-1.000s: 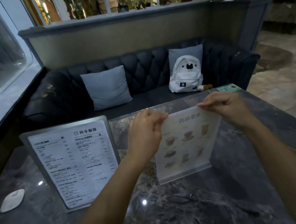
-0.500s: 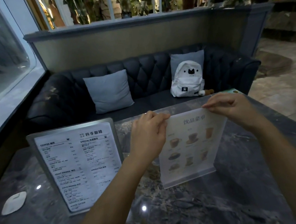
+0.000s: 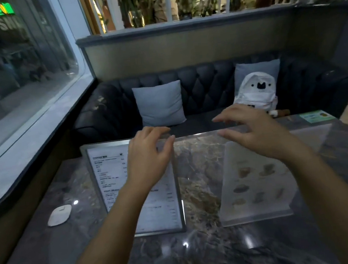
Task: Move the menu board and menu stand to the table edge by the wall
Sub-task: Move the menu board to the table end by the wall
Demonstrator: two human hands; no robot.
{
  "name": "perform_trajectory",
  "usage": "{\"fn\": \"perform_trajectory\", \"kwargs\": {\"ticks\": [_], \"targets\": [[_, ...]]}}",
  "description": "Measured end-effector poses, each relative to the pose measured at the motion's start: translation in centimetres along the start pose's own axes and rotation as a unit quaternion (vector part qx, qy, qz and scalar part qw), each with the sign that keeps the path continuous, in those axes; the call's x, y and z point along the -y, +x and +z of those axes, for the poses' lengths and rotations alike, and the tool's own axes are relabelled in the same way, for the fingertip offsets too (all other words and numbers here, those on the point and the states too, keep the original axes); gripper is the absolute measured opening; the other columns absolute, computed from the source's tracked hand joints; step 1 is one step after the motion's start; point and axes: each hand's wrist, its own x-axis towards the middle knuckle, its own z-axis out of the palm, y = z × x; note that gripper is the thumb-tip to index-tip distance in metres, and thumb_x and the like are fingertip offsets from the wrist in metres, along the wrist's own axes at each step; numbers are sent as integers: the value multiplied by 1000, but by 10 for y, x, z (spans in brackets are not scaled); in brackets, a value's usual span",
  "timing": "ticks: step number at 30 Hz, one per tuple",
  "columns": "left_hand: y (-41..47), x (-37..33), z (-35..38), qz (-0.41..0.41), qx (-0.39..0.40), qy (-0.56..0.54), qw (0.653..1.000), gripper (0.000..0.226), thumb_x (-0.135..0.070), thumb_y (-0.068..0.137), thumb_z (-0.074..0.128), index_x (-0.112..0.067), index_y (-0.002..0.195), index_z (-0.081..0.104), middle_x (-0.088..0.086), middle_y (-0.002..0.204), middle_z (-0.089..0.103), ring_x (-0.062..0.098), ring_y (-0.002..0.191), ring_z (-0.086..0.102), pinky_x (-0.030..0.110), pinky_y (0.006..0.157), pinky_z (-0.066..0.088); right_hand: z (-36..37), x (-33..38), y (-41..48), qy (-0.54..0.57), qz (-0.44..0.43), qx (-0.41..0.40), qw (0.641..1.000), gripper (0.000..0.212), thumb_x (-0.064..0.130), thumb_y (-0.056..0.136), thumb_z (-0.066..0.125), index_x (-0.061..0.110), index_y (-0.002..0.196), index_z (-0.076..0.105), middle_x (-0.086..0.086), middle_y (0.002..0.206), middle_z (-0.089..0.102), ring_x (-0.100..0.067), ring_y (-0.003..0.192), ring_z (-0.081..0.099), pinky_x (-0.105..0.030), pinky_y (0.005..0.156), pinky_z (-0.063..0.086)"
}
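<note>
Both hands hover with fingers spread and grasping nothing above a dark marble table (image 3: 205, 255). The left hand (image 3: 147, 156) is at frame centre, in front of the metal-framed menu board (image 3: 118, 180), which stands left of centre. The right hand (image 3: 254, 132) is above the clear menu stand (image 3: 254, 190), right of centre. A white disc (image 3: 60, 215) lies at the lower left.
</note>
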Motion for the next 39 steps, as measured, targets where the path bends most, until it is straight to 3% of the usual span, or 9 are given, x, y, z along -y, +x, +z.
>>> {"fn": "perform_trajectory", "kwargs": {"ticks": [5, 12, 18, 21, 24, 29, 31, 35, 39], "targets": [[-2, 44, -28, -41, -17, 66, 997, 28, -24, 84, 61, -10, 108, 63, 16, 104, 63, 30, 98, 55, 44, 84, 45, 51, 26, 30, -56, -41, 58, 996, 42, 33, 86, 57, 17, 124, 49, -4, 126, 50, -20, 113, 47, -39, 96, 38], [-16, 106, -63, -100, -38, 123, 987, 40, -26, 83, 62, -14, 120, 55, 17, 119, 55, 31, 111, 49, 43, 94, 39, 119, 29, 56, 21, 47, 6, 999, 50, 30, 87, 55, 12, 131, 38, -11, 129, 49, -27, 116, 47, -45, 97, 40], [-28, 152, -73, -233, -104, -21, 967, 74, -36, 79, 66, -24, 138, 22, 15, 142, 32, 27, 128, 36, 47, 105, 35, 156, 18, 51, 175, 138, -63, 973, 60, 37, 86, 56, 30, 137, 26, -5, 122, 53, -17, 99, 56, -40, 85, 49], [-38, 167, -66, -304, -90, -109, 942, 79, -43, 77, 65, -26, 138, 18, 11, 142, 34, 23, 124, 39, 40, 99, 37, 172, 14, 41, 245, 173, -100, 949, 60, 37, 84, 58, 31, 135, 26, 14, 100, 57, 2, 85, 59, -19, 70, 52], [-49, 181, -56, -344, -59, -200, 916, 68, -40, 81, 61, -23, 135, 24, 7, 122, 50, 21, 110, 48, 35, 88, 40, 187, 10, 28, 291, 198, -118, 929, 56, 36, 83, 60, 30, 132, 31, 13, 92, 58, 9, 78, 58, -9, 59, 49], [-73, 201, -42, -342, -6, -277, 898, 26, -31, 89, 53, -23, 114, 50, 2, 101, 63, 17, 96, 61, 34, 80, 49, 206, -1, 1, 306, 239, -77, 918, 43, 35, 83, 59, 21, 121, 46, -2, 102, 62, -15, 90, 63, -31, 70, 56], [-80, 204, -40, -326, 16, -308, 894, 12, -25, 90, 51, -23, 100, 58, -4, 89, 71, 10, 86, 66, 25, 72, 54, 212, -6, -10, 286, 252, -66, 922, 35, 31, 84, 59, 17, 115, 51, -3, 104, 62, -16, 93, 61, -32, 74, 54], [-89, 208, -39, -321, 65, -340, 881, 12, -17, 90, 50, -18, 90, 62, -7, 80, 74, 10, 79, 68, 17, 64, 55, 219, -8, -21, 279, 263, -79, 920, 8, 17, 85, 59, 20, 91, 59, -4, 91, 64, -18, 84, 61, -20, 67, 50], [-92, 213, -41, -319, 74, -326, 887, 12, -13, 89, 51, -16, 89, 63, 2, 87, 69, 14, 82, 65, 25, 72, 53, 219, -4, -20, 288, 275, -90, 913, 12, 12, 84, 59, 22, 78, 60, -3, 81, 64, -17, 75, 59, -21, 63, 48]]}}
